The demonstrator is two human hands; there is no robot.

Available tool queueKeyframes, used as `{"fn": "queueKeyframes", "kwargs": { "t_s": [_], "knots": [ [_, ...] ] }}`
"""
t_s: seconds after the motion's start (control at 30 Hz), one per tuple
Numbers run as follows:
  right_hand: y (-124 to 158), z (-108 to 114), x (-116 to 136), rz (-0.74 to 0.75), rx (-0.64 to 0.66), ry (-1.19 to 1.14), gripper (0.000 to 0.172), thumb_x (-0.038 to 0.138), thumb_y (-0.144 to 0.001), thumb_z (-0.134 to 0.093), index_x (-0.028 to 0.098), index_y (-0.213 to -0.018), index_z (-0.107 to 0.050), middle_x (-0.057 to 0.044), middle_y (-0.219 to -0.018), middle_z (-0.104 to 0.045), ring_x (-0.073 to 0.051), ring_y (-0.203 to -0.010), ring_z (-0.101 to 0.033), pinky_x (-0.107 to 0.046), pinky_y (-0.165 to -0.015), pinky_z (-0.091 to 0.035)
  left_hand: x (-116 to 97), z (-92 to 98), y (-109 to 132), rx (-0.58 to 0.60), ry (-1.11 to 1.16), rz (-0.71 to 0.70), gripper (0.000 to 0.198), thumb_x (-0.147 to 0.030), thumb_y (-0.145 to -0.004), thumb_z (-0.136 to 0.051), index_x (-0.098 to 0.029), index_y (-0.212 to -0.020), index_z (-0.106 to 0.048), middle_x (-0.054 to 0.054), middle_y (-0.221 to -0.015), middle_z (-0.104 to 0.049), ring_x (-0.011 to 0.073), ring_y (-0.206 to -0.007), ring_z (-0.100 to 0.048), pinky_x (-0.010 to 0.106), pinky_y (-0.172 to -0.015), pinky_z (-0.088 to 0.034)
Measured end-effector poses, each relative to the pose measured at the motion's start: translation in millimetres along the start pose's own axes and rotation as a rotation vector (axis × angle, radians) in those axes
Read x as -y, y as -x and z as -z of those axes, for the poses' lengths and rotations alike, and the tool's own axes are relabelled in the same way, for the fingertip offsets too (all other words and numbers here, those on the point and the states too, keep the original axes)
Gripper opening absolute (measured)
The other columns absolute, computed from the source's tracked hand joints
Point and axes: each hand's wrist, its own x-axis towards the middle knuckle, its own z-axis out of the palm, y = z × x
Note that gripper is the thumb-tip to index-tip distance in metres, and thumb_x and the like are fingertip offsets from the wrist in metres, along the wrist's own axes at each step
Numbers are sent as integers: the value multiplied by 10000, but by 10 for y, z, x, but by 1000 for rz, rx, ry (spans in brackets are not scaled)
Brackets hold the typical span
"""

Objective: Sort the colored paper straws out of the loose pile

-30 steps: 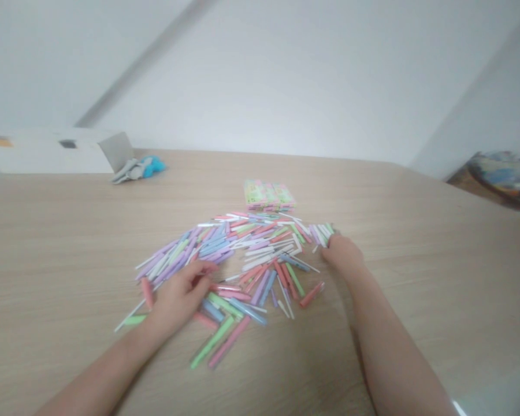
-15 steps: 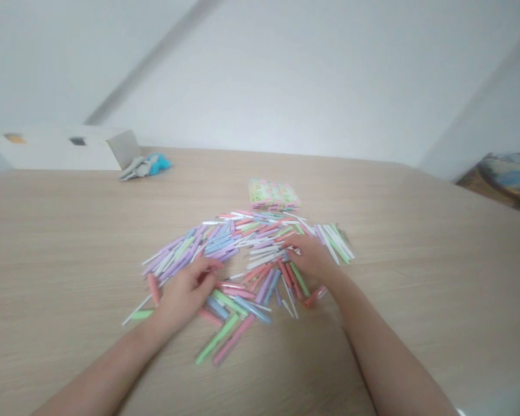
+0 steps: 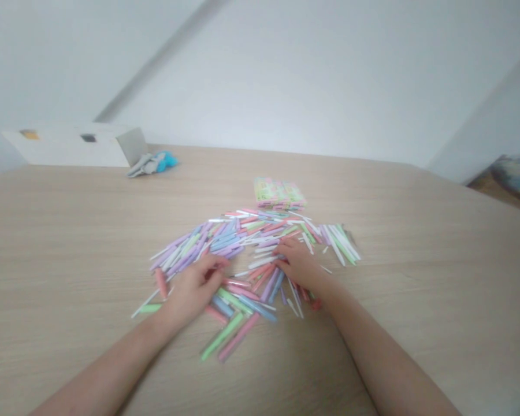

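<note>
A loose heap of slim pastel pen parts [image 3: 225, 240], in purple, blue, green, red, pink and white, spreads over the table in front of me. My left hand [image 3: 197, 286] rests at the heap's left front, fingers curled and thumb close to the forefinger; what they hold is too blurred to name. Over the middle right of the heap, my right hand [image 3: 299, 266] reaches down with thumb and forefinger apart, touching or just above white pieces [image 3: 262, 262]. A green piece [image 3: 222, 336] and a pink piece [image 3: 238, 338] lie nearest to me.
Behind the heap sits a stack of pink and green packs [image 3: 279, 193]. At the back left are a long white box [image 3: 69, 147] and crumpled grey and blue gloves [image 3: 153, 163]. A small group of white and green pieces [image 3: 340, 242] lies to the right on the wooden table [image 3: 416, 260].
My right hand has shifted left and slightly toward me, uncovering white pieces behind it. My left hand keeps nearly the same place and pose. The whole view has shifted slightly.
</note>
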Motion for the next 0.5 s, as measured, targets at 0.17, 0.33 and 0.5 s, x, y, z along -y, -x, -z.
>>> {"fn": "queueKeyframes", "kwargs": {
  "t_s": [0.17,0.33,0.5],
  "knots": [
    [-31,-11,40,24,19,-9,99,155,-783,-617,159,-881,-631,-76,-957,-601,-209,-1003,-506,-345,-915,-380,7,-2,-9,2,25,-28,267,-275,-819,-424,-189,-988,-612,-22,-599,-585,144,-492,-541,221,-464,-384],
    [-35,11,60,10,-18,-35,88,180,-817,-579,151,-898,-598,-84,-966,-611,-207,-987,-514,-341,-896,-385,9,-8,-24,-10,22,-49,255,-269,-827,-438,-182,-985,-619,-9,-663,-606,134,-524,-531,214,-481,-387],
    [5,110,174,-53,-6,-259,135,233,-875,-493,181,-973,-569,-29,-844,-631,-155,-786,-569,-265,-713,-428,-1,-40,-12,27,145,-87,367,-345,-854,-473,-191,-1172,-570,21,-795,-635,135,-593,-554,207,-497,-417]
  ]
}}
